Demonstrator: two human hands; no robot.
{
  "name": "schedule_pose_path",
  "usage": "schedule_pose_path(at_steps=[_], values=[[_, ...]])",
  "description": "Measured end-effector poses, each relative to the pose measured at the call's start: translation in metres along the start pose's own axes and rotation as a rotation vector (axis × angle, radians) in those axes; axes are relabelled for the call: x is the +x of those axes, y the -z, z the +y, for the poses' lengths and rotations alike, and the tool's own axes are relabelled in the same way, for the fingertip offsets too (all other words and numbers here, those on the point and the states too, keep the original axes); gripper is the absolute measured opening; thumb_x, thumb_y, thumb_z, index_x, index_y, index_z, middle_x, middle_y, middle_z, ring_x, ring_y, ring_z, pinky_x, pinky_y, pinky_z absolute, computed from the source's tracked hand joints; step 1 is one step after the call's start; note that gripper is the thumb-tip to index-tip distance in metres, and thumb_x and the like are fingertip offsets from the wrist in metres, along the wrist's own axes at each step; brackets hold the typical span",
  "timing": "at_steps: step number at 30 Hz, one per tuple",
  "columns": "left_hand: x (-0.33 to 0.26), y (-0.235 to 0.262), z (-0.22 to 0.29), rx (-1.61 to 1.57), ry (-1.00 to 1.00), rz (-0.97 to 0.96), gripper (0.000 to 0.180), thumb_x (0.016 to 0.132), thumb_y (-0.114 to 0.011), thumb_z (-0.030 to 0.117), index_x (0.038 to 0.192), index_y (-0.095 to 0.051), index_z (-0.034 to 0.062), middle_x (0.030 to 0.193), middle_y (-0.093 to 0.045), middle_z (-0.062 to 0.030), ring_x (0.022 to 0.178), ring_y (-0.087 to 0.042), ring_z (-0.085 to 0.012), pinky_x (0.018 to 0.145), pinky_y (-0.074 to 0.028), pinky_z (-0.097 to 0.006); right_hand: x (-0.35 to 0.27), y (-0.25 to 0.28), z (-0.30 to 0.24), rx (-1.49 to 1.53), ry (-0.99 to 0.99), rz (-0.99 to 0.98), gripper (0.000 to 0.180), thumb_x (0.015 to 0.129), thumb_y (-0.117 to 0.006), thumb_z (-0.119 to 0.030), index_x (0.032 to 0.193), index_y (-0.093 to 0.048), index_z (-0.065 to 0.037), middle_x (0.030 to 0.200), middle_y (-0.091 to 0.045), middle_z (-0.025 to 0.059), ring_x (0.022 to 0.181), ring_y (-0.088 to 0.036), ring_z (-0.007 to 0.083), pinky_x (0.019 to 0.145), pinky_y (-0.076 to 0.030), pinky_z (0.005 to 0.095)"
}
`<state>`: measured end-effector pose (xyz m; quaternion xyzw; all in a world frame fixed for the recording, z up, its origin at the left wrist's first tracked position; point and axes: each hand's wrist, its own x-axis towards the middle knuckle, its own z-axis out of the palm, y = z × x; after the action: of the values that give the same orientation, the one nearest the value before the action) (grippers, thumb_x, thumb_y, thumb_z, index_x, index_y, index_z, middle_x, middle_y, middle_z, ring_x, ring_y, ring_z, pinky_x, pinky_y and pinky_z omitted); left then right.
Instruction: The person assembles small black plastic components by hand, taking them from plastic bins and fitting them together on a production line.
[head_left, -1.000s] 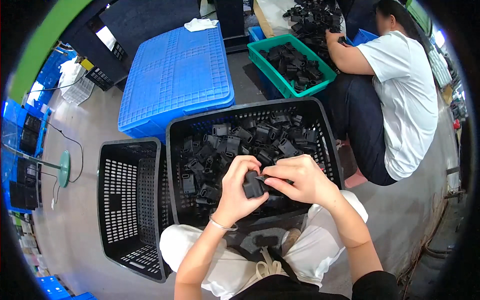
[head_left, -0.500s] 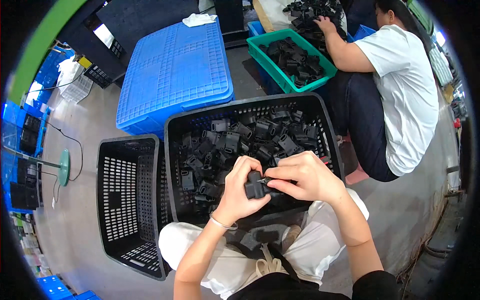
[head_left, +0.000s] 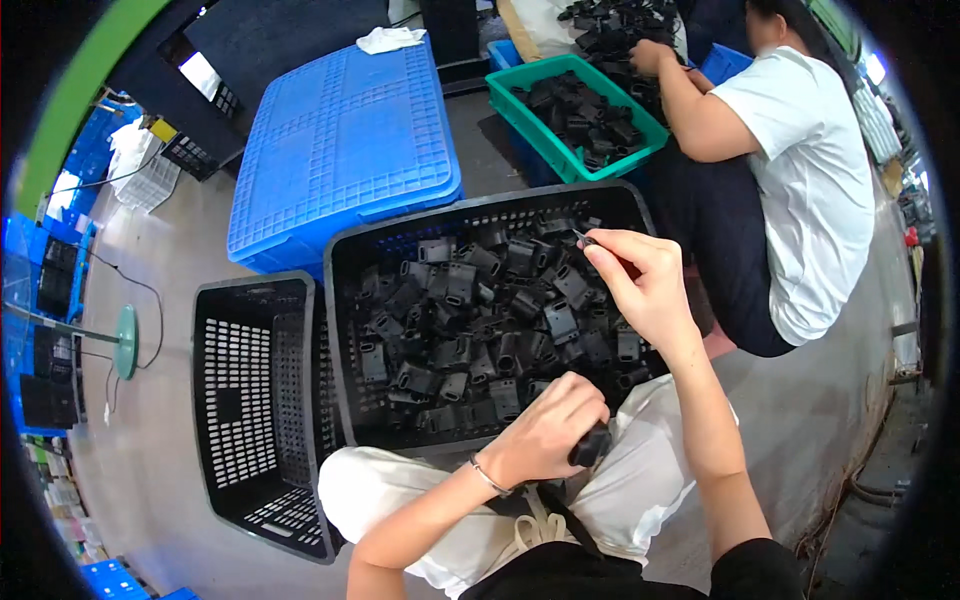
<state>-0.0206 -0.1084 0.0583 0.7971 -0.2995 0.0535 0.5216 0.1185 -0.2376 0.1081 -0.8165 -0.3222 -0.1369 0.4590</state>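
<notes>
Left hand (head_left: pixel 545 428) gripping one black part (head_left: pixel 591 447); right hand (head_left: pixel 645 285) pinching one pointed tool (head_left: pixel 583 238)

The wearer's bare hands (head_left: pixel 645 285) are numbering two; held items (head_left: pixel 592 447), two; foreground black crates (head_left: pixel 230 405), two; green bins (head_left: pixel 625 163), one; large lidded blue boxes (head_left: pixel 345 150), one; white cloths (head_left: pixel 390 39), one; co-workers (head_left: pixel 815 190), one. Heaped black parts (head_left: pixel 460 282) are exceeding count.

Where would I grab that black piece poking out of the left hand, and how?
Probably by its bare end: the black piece sticks out past the right side of the left hand, which covers the rest. I'd come from the right and pinch that chunky end between thumb and finger.
</notes>
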Motion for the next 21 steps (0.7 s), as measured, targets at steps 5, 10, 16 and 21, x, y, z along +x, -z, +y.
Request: schedule_pose_path(at_steps=[5, 10, 16, 21], values=[[-0.002, 0.015, -0.011, -0.166, 0.322, 0.274, 0.041, 0.057, -0.071, 0.010, 0.091, -0.049, 0.0038, 0.090, -0.050, -0.0122, 0.086, -0.052, -0.0308, 0.076, -0.044, -0.035, -0.005, 0.013, -0.018, 0.216, -0.037, -0.465, 0.014, 0.081, -0.065, -0.008, 0.087, -0.066, 0.004, 0.073, -0.065, 0.0143, 0.058, -0.062, 0.0210, 0.053, -0.045, 0.0286], [0.002, 0.026, -0.009, -0.123, 0.356, 0.362, 0.040, 0.057, -0.069, 0.010, 0.090, -0.047, 0.0034, 0.089, -0.048, -0.0100, 0.078, -0.052, -0.0262, 0.069, -0.044, -0.030, -0.010, 0.013, -0.026, 0.295, 0.019, -0.575, 0.016, 0.079, -0.066, -0.011, 0.086, -0.066, 0.004, 0.067, -0.062, 0.0154, 0.052, -0.058, 0.0244, 0.048, -0.043, 0.0304], [-0.002, 0.033, -0.015, -0.110, 0.316, 0.424, 0.039, 0.056, -0.069, 0.008, 0.088, -0.046, 0.0042, 0.086, -0.048, -0.0096, 0.074, -0.050, -0.0238, 0.069, -0.043, -0.030, -0.015, 0.005, -0.028, 0.234, 0.135, -0.653, 0.013, 0.078, -0.068, -0.012, 0.082, -0.067, 0.000, 0.061, -0.057, 0.0110, 0.051, -0.056, 0.0283, 0.046, -0.042, 0.0343], [0.000, 0.036, -0.014, -0.108, 0.335, 0.423, 0.040, 0.056, -0.069, 0.008, 0.089, -0.046, 0.0044, 0.086, -0.048, -0.0091, 0.075, -0.049, -0.0236, 0.068, -0.043, -0.030, -0.015, 0.005, -0.029, 0.208, 0.123, -0.650, 0.014, 0.078, -0.068, -0.014, 0.077, -0.064, -0.001, 0.061, -0.057, 0.0123, 0.053, -0.057, 0.0300, 0.048, -0.043, 0.0365]])
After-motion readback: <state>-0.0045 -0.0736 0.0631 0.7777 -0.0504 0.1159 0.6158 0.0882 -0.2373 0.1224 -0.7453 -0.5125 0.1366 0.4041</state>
